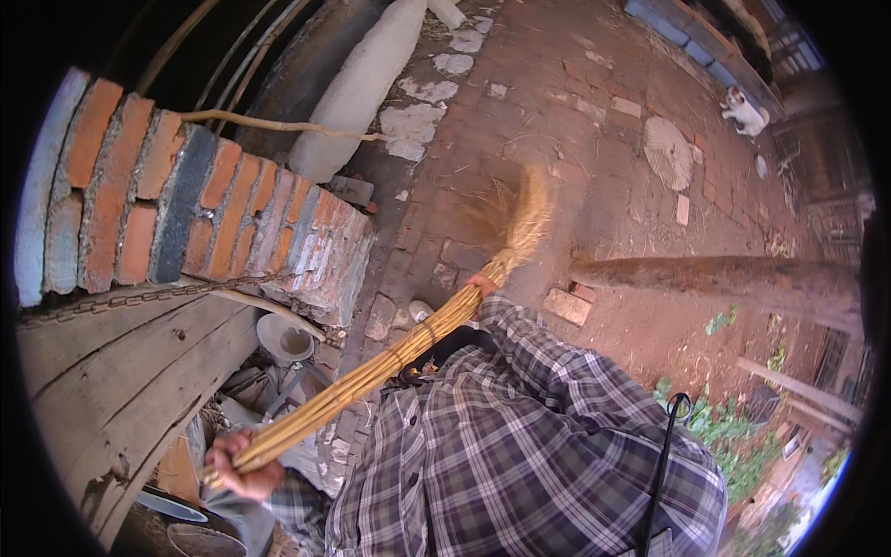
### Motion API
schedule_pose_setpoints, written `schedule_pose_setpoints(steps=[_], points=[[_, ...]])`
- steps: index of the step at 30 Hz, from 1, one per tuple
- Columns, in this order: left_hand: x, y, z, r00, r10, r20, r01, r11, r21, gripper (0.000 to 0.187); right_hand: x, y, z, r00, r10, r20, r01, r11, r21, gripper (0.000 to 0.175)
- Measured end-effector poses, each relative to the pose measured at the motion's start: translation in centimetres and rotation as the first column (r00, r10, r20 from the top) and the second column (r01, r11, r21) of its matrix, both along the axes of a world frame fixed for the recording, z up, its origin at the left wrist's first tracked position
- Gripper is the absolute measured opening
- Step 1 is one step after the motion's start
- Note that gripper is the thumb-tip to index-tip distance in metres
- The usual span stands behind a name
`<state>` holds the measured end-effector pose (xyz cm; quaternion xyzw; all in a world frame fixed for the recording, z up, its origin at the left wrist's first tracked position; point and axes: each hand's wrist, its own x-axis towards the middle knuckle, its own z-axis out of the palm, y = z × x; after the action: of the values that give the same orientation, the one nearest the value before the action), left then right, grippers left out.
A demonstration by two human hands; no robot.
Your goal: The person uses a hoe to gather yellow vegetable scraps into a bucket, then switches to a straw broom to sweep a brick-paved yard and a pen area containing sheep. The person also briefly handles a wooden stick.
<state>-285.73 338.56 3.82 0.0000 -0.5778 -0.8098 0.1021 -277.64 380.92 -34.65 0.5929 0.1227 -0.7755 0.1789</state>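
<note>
A long broom of bound yellow stalks (369,376) runs diagonally across my front. My left hand (245,465) is closed around its butt end at the lower left. Farther up, my right hand (482,284) grips the stalks just below the bristles, partly hidden by the handle and the plaid sleeve (529,327). The bristle end (532,202) is blurred and bent over the brick-paved ground (473,181). Dark bands tie the handle near its middle. The toe of a shoe (420,310) shows beside the stalks.
At left stand a brick wall (230,202), a rusty chain (160,296) and wooden planks (139,390), with a bucket (285,338) beside them. A wooden post (717,285) is at right. Beyond lie a grooved round stone (668,153) and a small white animal, apparently a dog (746,115).
</note>
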Motion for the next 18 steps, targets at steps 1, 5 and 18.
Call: schedule_pose_setpoints(steps=[1,5,18], points=[[0.2,0.1,-2.0,0.993,0.094,0.076,-0.097,0.995,0.030,0.022,-0.7,1.8,-0.2,0.999,-0.031,-0.021,0.033,0.992,0.119,0.032],[-0.9,-4.0,-5.7,0.962,0.205,0.182,-0.238,0.954,0.184,0.029,-3.9,2.7,1.8,0.969,-0.214,-0.119,0.237,0.943,0.235,0.030],[-7.3,-1.1,7.6,0.958,0.093,-0.272,-0.147,0.971,-0.187,0.020,-23.4,-4.2,5.4,0.927,0.336,-0.168,-0.342,0.940,-0.007,0.035]])
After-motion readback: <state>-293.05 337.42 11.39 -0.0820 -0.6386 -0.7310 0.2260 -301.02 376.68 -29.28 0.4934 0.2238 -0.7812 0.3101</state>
